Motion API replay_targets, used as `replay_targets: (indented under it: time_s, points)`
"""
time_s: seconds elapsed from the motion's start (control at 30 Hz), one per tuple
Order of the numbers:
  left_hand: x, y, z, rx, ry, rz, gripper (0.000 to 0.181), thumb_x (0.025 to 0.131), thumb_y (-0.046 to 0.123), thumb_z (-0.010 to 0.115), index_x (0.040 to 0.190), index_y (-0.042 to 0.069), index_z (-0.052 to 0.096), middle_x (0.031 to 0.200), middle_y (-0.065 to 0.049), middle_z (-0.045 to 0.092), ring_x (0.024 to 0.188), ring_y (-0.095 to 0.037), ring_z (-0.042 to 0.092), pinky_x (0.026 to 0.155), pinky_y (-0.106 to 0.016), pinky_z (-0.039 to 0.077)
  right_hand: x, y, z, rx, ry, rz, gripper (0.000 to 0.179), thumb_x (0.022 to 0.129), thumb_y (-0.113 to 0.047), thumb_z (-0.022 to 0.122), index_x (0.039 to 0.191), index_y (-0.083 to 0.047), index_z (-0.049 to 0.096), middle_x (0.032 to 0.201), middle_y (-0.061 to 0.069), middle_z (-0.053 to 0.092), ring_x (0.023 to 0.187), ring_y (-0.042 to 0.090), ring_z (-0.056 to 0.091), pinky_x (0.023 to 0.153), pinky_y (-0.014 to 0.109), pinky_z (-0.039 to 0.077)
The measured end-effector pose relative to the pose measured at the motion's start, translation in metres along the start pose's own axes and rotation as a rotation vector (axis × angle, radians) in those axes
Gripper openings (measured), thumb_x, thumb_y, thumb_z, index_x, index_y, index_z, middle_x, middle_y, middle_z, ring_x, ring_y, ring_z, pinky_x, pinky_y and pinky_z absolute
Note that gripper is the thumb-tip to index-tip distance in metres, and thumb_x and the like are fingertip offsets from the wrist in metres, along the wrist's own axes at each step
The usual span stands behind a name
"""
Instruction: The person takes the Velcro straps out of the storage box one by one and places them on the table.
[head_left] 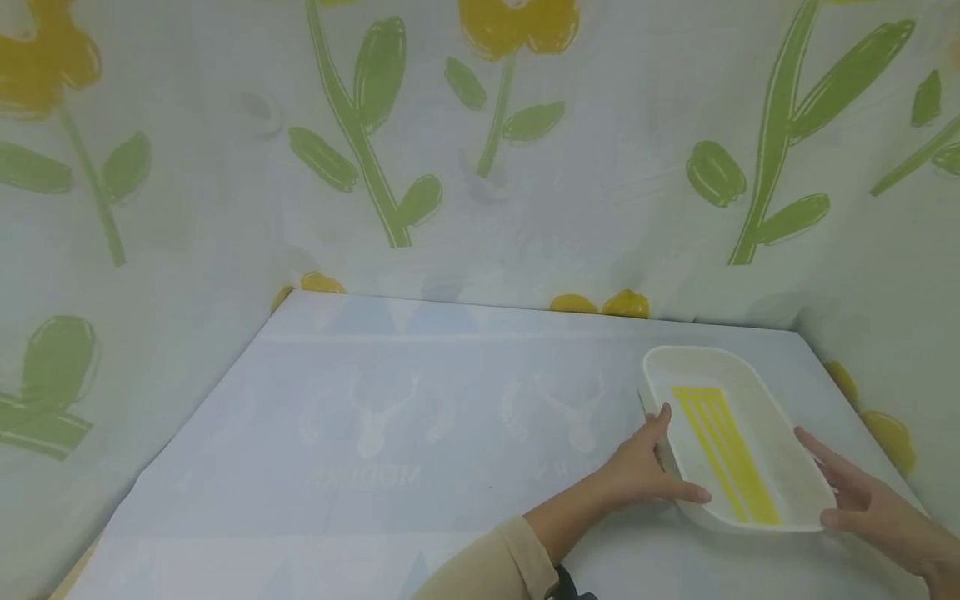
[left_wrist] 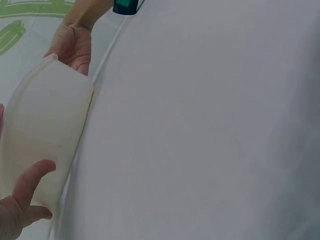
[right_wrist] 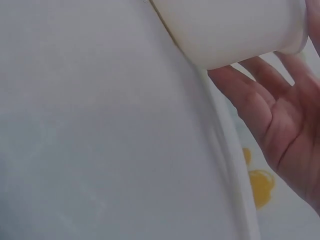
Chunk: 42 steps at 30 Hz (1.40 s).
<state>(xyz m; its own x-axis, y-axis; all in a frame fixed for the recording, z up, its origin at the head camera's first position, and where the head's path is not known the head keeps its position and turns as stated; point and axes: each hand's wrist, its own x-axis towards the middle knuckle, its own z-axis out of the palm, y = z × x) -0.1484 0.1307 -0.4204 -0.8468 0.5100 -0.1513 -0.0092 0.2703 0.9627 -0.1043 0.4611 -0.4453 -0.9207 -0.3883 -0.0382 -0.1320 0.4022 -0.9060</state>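
A white rectangular tray [head_left: 761,433] with rounded corners and raised walls is at the right side of the table. Yellow stripes [head_left: 723,450] run lengthwise along its inner floor. My left hand [head_left: 645,467] grips its left side, with thumb and fingers spread along the rim and outer wall. From the right, my right hand [head_left: 873,504] holds the near right corner, thumb at the rim. In the right wrist view, the fingers [right_wrist: 245,100] of that hand reach under the tray's edge. The left wrist view shows the tray's pale outer wall [left_wrist: 45,120] between both hands.
The table [head_left: 450,433] has a pale cover with faint deer-head prints. Flower-patterned cloth [head_left: 562,225] hangs behind it and on both sides. The table's right edge [right_wrist: 235,175] runs close beside the tray. A dark band [head_left: 566,583] is on the left wrist.
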Motion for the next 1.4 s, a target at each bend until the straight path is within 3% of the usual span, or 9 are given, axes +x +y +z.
replay_targets:
  time_s: [0.23,0.37,0.6,0.73,0.97,1.1,1.27,1.4]
  points:
    - [-0.003,-0.002,-0.004,-0.003,-0.002,-0.026,0.104,0.067,0.025,0.087,0.148,0.041,0.023,0.155,0.003,0.023,0.142,-0.013,0.023,0.111,-0.037,0.030,0.002,-0.003,0.003,0.072,-0.058,-0.092,0.084,0.091,0.008,0.053,0.152,-0.013,0.000,0.143,-0.043,0.016,0.117,-0.024,0.032,0.083,0.010,0.043]
    - [-0.004,-0.003,-0.006,0.004,-0.003,-0.026,0.106,0.067,0.025,0.087,0.148,0.042,0.021,0.155,0.003,0.022,0.142,-0.012,0.022,0.111,-0.037,0.029,0.003,-0.005,0.004,0.080,-0.067,-0.099,0.085,0.089,0.010,0.053,0.153,-0.013,0.001,0.143,-0.042,0.017,0.117,-0.024,0.032,0.083,0.011,0.044]
    - [-0.008,-0.007,-0.012,0.038,-0.011,-0.016,0.106,0.066,0.027,0.087,0.148,0.042,0.021,0.155,0.003,0.022,0.142,-0.014,0.023,0.110,-0.037,0.030,0.004,-0.005,0.012,0.010,0.015,-0.035,0.084,0.090,0.004,0.057,0.153,-0.025,0.009,0.138,-0.046,0.020,0.112,-0.026,0.033,0.078,0.010,0.045]
    - [-0.010,-0.010,-0.020,0.056,-0.015,-0.007,0.105,0.066,0.028,0.087,0.147,0.043,0.022,0.155,0.003,0.023,0.141,-0.012,0.023,0.111,-0.037,0.030,0.007,-0.010,0.023,0.011,0.051,-0.049,0.082,0.090,0.003,0.058,0.153,-0.023,0.013,0.140,-0.043,0.023,0.114,-0.023,0.035,0.078,0.011,0.047]
    - [-0.013,-0.016,-0.034,0.062,-0.018,0.021,0.103,0.067,0.029,0.086,0.148,0.040,0.023,0.152,0.010,0.028,0.138,-0.010,0.030,0.108,-0.034,0.033,0.016,-0.022,0.031,0.137,-0.051,-0.143,0.082,0.087,0.011,0.056,0.152,-0.007,0.009,0.147,-0.032,0.026,0.121,-0.011,0.043,0.083,0.017,0.049]
    - [-0.012,-0.020,-0.040,0.069,-0.027,0.037,0.104,0.067,0.028,0.086,0.149,0.038,0.022,0.150,0.011,0.033,0.134,-0.009,0.036,0.106,-0.032,0.035,0.021,-0.028,0.035,0.099,-0.030,-0.116,0.085,0.085,0.010,0.060,0.152,-0.009,0.012,0.145,-0.035,0.027,0.120,-0.015,0.040,0.084,0.013,0.046]
    - [-0.012,-0.025,-0.047,0.065,-0.034,0.038,0.105,0.067,0.025,0.086,0.149,0.039,0.022,0.143,0.002,0.044,0.125,-0.005,0.046,0.102,-0.026,0.038,0.024,-0.035,0.040,0.086,-0.008,-0.070,0.086,0.084,0.009,0.062,0.152,-0.010,0.013,0.142,-0.037,0.030,0.118,-0.018,0.040,0.083,0.012,0.046]
    - [-0.014,-0.025,-0.049,0.056,-0.039,0.028,0.105,0.067,0.026,0.087,0.148,0.041,0.022,0.142,-0.001,0.046,0.126,-0.005,0.045,0.102,-0.027,0.037,0.026,-0.037,0.043,0.091,0.025,-0.064,0.085,0.083,0.011,0.063,0.152,-0.012,0.019,0.140,-0.038,0.032,0.116,-0.017,0.042,0.082,0.012,0.047]
